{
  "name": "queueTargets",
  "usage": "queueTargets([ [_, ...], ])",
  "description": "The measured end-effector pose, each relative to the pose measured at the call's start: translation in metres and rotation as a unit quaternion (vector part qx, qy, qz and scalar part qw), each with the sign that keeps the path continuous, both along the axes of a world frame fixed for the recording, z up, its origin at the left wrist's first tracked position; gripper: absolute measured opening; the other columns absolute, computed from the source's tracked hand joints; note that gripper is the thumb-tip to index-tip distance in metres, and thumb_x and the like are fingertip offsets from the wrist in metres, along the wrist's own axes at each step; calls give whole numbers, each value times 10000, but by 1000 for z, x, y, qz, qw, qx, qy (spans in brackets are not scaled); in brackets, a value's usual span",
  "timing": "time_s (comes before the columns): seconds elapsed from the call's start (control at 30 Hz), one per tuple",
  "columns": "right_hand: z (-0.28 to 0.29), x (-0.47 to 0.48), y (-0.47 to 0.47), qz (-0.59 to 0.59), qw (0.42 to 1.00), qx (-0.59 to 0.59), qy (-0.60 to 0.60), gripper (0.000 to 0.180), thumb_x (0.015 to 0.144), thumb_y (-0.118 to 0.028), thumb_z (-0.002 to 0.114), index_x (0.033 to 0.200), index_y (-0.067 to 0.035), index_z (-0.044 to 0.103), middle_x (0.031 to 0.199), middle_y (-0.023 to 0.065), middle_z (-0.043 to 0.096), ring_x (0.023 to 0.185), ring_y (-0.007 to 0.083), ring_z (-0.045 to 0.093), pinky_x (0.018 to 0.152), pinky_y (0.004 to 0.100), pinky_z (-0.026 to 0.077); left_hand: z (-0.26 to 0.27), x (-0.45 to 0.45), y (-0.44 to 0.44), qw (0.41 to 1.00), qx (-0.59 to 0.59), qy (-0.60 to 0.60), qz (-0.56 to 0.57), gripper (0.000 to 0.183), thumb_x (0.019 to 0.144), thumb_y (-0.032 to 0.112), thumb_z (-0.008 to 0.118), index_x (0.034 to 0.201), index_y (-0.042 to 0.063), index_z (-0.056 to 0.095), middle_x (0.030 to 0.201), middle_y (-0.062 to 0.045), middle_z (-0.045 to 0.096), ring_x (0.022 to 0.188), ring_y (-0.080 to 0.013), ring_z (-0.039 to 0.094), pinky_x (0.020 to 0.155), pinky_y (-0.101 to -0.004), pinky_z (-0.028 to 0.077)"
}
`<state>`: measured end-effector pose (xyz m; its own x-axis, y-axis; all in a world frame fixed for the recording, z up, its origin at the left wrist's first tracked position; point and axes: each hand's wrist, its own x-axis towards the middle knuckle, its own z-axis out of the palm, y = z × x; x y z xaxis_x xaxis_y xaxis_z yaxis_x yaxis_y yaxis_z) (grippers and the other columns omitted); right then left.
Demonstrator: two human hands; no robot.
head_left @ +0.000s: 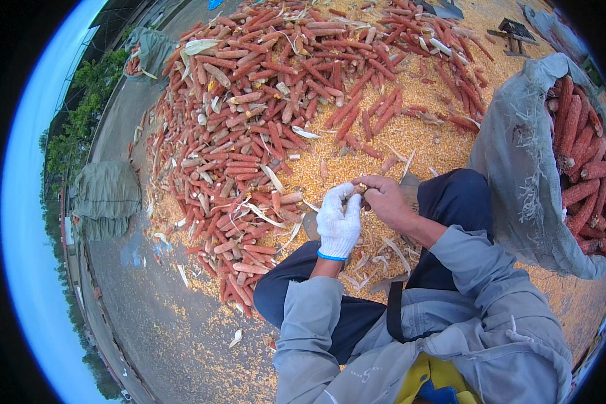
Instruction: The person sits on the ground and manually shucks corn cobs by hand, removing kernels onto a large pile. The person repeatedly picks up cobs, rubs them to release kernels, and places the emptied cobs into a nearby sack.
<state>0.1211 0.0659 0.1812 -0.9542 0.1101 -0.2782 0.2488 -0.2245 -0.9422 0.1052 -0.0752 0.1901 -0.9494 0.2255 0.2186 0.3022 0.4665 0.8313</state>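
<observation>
My left hand point(339, 219) wears a white knitted glove with a blue cuff edge. My bare right hand point(385, 198) meets it above my lap, and the fingertips of both close on a small brownish piece point(359, 190), perhaps part of a corn cob, mostly hidden by the fingers. Loose yellow corn kernels point(343, 156) lie on the ground beneath and beyond the hands. Dry husk strips point(396, 250) are scattered between my legs. Just left of my gloved hand begins a large heap of reddish bare corn cobs point(242, 166).
At the right stands an open woven sack point(515, 136) full of reddish cobs point(581, 156). A small dark stand point(517, 33) is at the upper right. Green-grey sacks point(106, 192) point(151, 50) lie on the pavement at left. My bent knees flank the hands.
</observation>
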Motion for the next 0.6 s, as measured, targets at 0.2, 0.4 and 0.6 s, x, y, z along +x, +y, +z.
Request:
queueTargets([
  [0.2,13,-6,5,10,994,-82,-75,318,949,-130,500,1135,54,681,880,71,692,704,124,637,630,264,519,2,-1,-4,998,5,41,-40,238,876,44,699,1100,-3,632,1057,-144,680,936,-228,683,842,-343,540],
  [0.4,8,-3,0,-10,996,-67,-54,319,947,-126,502,1147,43,684,885,82,700,685,135,640,643,275,523,0,1,0,1000,11,-16,-3,245,882,61,696,1112,0,639,1049,-137,683,939,-220,679,844,-334,537],
  [0.6,7,-2,6,8,993,-100,-68,365,918,-63,440,1185,51,663,895,92,701,686,145,659,642,271,534,0,1,-3,1000,2,-4,-6,228,903,79,681,1112,-4,641,1048,-126,683,927,-189,670,839,-324,537],
])
